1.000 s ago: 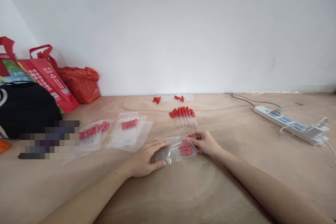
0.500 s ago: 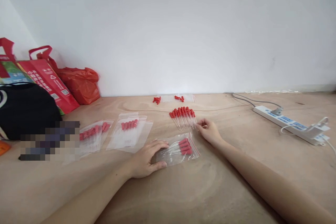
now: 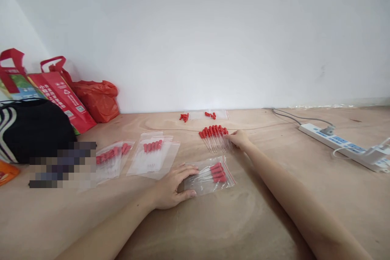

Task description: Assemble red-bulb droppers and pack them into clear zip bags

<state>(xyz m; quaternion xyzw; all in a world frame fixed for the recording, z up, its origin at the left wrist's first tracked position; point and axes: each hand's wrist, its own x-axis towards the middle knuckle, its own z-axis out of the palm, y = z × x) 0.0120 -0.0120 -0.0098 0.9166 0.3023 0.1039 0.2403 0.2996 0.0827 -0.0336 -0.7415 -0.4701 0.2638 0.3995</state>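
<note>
My left hand (image 3: 174, 187) lies spread over the left end of a clear zip bag (image 3: 204, 189), thumb and fingers apart. Inside that bag are several glass droppers with red rubber bulbs (image 3: 218, 173), bulbs toward the zip end. Beyond it, a row of loose red-bulbed droppers (image 3: 213, 131) lies side by side on the wooden table, tips toward me. At the right end of the row, my right hand (image 3: 239, 139) pinches the outermost dropper; the fingers partly cover it.
Left of my hand lie bags of droppers (image 3: 152, 156) and another overlapping bunch (image 3: 108, 160). Near the wall are loose red bulbs (image 3: 184, 118) and a small bag (image 3: 222, 113). A power strip (image 3: 338, 143) sits right; a black bag (image 3: 36, 130) and red bags (image 3: 97, 99) stand left.
My right hand has moved slightly up, from the tip end of the outermost dropper toward its bulb. My left hand stays on the bag. The whole view has shifted a little.
</note>
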